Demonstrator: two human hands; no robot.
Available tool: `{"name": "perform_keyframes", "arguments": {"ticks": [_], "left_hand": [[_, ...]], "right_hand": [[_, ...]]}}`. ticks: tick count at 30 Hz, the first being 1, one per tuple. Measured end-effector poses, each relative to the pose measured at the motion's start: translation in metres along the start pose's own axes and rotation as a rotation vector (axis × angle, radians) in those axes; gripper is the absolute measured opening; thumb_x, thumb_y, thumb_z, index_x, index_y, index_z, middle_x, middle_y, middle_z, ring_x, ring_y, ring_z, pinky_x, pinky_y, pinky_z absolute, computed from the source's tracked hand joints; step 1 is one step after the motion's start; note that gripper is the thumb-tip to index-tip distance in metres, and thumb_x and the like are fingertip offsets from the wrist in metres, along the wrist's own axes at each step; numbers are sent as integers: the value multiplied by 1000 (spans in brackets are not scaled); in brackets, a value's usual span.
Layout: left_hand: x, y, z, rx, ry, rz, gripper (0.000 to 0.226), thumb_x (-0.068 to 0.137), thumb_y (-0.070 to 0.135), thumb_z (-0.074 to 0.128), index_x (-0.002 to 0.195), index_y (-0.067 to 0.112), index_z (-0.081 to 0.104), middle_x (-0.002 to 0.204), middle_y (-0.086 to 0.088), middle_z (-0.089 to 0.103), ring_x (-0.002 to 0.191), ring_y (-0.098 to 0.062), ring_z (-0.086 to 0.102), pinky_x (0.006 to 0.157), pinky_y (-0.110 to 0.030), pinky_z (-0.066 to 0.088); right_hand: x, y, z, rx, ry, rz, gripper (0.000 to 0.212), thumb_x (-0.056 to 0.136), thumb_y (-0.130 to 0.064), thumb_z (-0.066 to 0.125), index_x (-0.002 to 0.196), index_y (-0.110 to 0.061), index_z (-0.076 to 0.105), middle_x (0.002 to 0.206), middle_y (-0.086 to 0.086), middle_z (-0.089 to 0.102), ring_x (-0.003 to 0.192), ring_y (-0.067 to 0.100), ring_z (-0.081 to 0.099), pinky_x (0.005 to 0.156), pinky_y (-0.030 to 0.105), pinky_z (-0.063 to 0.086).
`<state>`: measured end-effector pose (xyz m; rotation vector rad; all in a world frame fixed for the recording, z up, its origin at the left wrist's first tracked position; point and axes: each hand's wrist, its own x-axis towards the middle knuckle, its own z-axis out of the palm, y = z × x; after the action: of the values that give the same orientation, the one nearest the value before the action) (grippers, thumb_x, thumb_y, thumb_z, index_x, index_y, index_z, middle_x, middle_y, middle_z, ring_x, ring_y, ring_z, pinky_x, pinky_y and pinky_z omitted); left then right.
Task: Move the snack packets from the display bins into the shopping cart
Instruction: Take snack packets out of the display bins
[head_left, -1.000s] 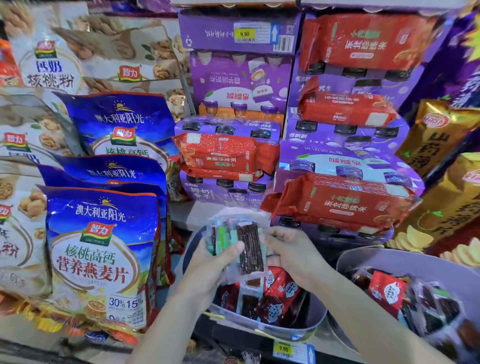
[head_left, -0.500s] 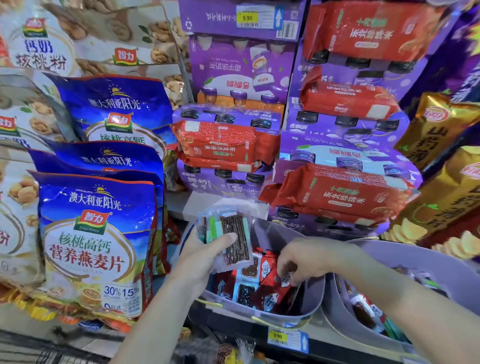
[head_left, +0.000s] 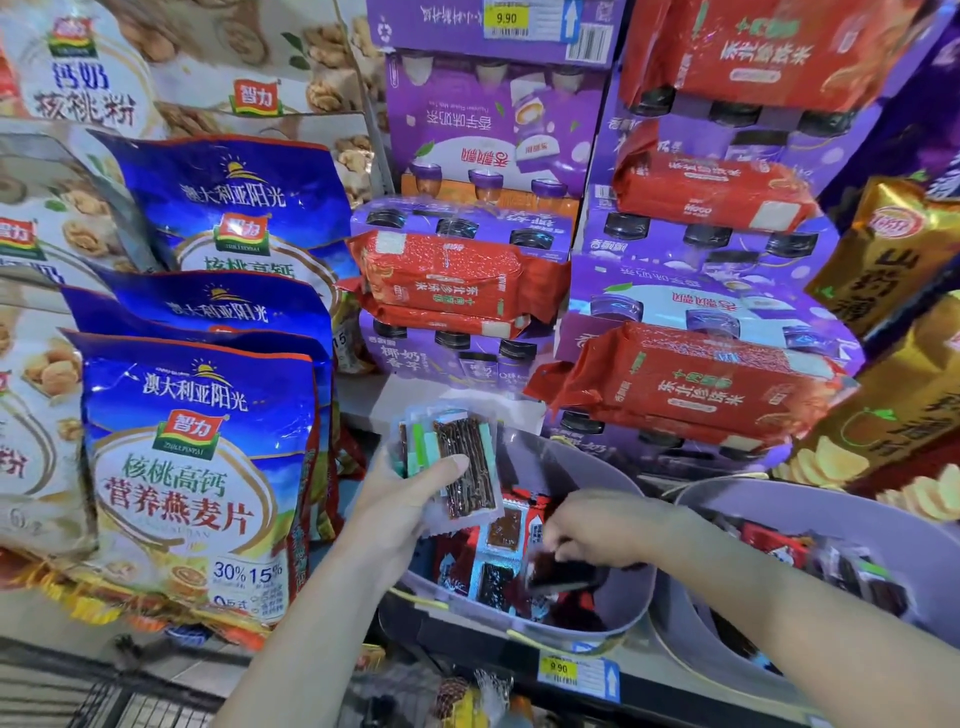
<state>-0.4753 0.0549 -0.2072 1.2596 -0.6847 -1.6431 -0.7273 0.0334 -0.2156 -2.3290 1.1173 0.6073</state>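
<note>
My left hand (head_left: 400, 499) grips a small stack of clear snack packets (head_left: 462, 467) with dark strips and green labels, held just above the left rim of a lilac display bin (head_left: 613, 631). Inside that bin lie several red and dark snack packets (head_left: 488, 566). My right hand (head_left: 592, 530) reaches down into the bin, and its curled fingers pinch a dark packet (head_left: 563, 571), blurred by motion. A second lilac bin (head_left: 831, 509) to the right holds more small packets (head_left: 810, 558). The wire shopping cart (head_left: 109, 701) shows at the bottom left corner.
Big blue oat bags (head_left: 192, 467) hang close on the left. Purple drink packs (head_left: 493, 130) and red rice packs (head_left: 691, 384) are stacked behind the bins. Gold crisp bags (head_left: 893, 322) stand at the right. A yellow 9.90 price tag (head_left: 558, 667) sits on the shelf edge.
My right hand left the stack, dropped into the left bin and closed on a dark packet. My left hand kept holding the stack in about the same place.
</note>
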Motion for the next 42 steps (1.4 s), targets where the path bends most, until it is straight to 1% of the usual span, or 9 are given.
{"name": "perform_keyframes", "arguments": {"ticks": [5, 8, 12, 16, 19, 24, 30, 35, 42], "left_hand": [[0, 7, -13, -87, 35, 8, 80, 62, 14, 103, 130, 26, 64, 130, -14, 74, 120, -41, 70, 83, -69, 60], [-6, 12, -20, -121, 57, 53, 59, 65, 16, 98, 116, 27, 71, 124, -14, 76, 114, -38, 74, 77, -61, 64], [-27, 19, -24, -181, 121, 106, 58, 70, 12, 91, 121, 20, 65, 120, -15, 78, 101, -36, 79, 68, -54, 65], [-60, 22, -28, -193, 246, 179, 53, 70, 13, 84, 119, 19, 64, 122, -14, 77, 104, -38, 77, 71, -63, 63], [-94, 18, -39, -176, 360, 206, 53, 70, 16, 84, 119, 21, 64, 122, -13, 77, 109, -39, 76, 88, -71, 58], [-159, 2, -70, -225, 516, 235, 75, 73, 13, 84, 142, 19, 55, 132, -13, 73, 115, -36, 73, 80, -60, 64], [-238, -15, -112, -315, 661, 327, 69, 75, 14, 83, 139, 22, 58, 124, -12, 77, 102, -33, 78, 69, -51, 66], [-307, -37, -157, -383, 752, 357, 73, 71, 17, 85, 138, 27, 58, 132, -12, 70, 112, -38, 73, 84, -61, 62], [-403, -79, -232, -377, 875, 388, 80, 70, 22, 84, 145, 29, 55, 131, -7, 72, 123, -38, 67, 108, -64, 50]], "right_hand": [[-13, 6, -7, 371, 264, -12, 12, 103, -33, 61, 96, -23, 64, 88, -9, 65, 79, 6, 57, 76, 33, 43], [-16, 0, -9, 706, 388, -35, 19, 102, -23, 64, 89, -9, 63, 75, -1, 51, 70, 9, 48, 71, 32, 41], [-18, -11, -16, 934, 507, -102, 31, 100, -30, 66, 70, -29, 58, 66, -10, 36, 62, 5, 37, 59, 18, 34], [-11, -24, -27, 1131, 476, -199, 45, 87, -54, 65, 92, -9, 64, 84, 18, 65, 80, 20, 62, 72, 49, 58], [5, -40, -28, 1243, 426, -277, 47, 84, -54, 69, 107, -13, 71, 105, 10, 78, 103, 31, 73, 91, 65, 55], [29, -87, -27, 1251, 345, -384, 41, 78, -54, 73, 105, -23, 75, 104, 2, 80, 97, 14, 75, 77, 33, 62], [37, -163, -27, 1231, 229, -459, 36, 83, -45, 72, 100, -14, 71, 93, 6, 75, 87, 17, 63, 74, 36, 52], [41, -239, -12, 1239, 137, -491, 24, 95, -28, 73, 96, -5, 66, 93, 5, 66, 91, 17, 62, 86, 45, 58], [19, -356, 31, 983, 51, -493, 28, 103, -31, 63, 89, -8, 65, 85, -7, 70, 79, -2, 62, 73, 23, 40]]}}
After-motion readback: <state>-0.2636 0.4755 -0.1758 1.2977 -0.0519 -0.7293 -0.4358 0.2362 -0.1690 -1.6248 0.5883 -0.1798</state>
